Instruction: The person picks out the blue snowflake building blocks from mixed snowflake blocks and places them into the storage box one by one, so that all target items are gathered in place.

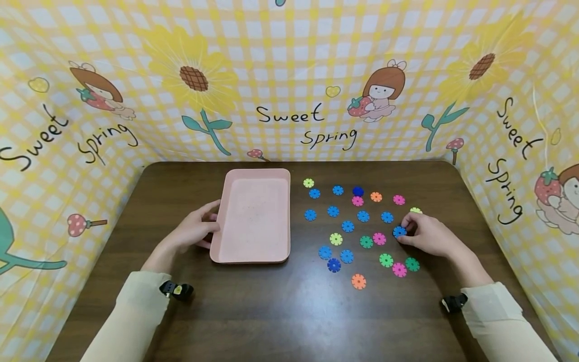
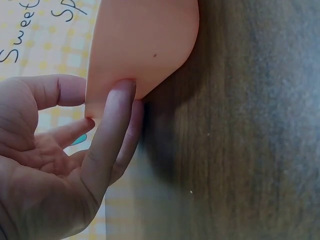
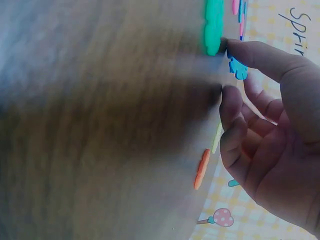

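Note:
A pink rectangular tray lies on the left half of the table. My left hand grips its left side, bent fingers and thumb set against the outer wall. In the left wrist view, one fingertip presses the tray wall and another meets its rim. At the right edge of a spread of flower-shaped plastic discs, my right hand pinches a blue notched disc between thumb and index finger. That blue disc also shows in the right wrist view. Just behind this hand, a yellow-green disc is partly hidden.
Several loose discs lie between tray and right hand, including a pink disc, a green disc and an orange disc nearest the front. A dark blue disc touches a pink one. Yellow checked cloth walls the brown table.

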The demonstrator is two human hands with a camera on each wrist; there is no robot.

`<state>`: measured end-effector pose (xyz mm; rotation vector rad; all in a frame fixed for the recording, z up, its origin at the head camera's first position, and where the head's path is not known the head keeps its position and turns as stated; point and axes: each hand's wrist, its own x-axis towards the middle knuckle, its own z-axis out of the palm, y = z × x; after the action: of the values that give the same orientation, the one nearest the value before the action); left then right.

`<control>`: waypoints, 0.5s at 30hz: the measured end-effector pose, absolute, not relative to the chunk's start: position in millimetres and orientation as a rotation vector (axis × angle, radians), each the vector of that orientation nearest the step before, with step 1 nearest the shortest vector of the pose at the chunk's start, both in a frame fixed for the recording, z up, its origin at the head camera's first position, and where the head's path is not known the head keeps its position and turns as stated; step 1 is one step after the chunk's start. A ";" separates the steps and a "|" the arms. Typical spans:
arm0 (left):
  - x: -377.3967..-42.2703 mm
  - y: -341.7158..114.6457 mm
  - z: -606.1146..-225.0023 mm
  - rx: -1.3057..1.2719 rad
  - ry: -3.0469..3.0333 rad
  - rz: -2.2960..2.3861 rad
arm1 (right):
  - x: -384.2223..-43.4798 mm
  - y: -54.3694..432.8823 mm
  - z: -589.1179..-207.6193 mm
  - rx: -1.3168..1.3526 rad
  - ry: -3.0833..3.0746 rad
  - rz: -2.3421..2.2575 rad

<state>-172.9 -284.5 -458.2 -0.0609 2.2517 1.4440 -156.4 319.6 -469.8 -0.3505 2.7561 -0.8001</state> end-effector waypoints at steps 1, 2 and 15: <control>-172.9 -284.4 -458.3 -0.060 2.252 1.446 | -156.0 320.0 -469.4 -0.345 2.748 -0.814; -172.9 -284.3 -458.4 -0.059 2.252 1.448 | -155.8 320.8 -469.7 -0.344 2.742 -0.830; -172.2 -285.7 -459.4 -0.051 2.237 1.468 | -154.0 315.6 -465.4 -0.316 2.721 -0.992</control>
<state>-172.2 -285.7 -459.4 -0.0512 2.2366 1.4680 -154.0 315.6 -465.4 -0.3159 2.7215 -0.9920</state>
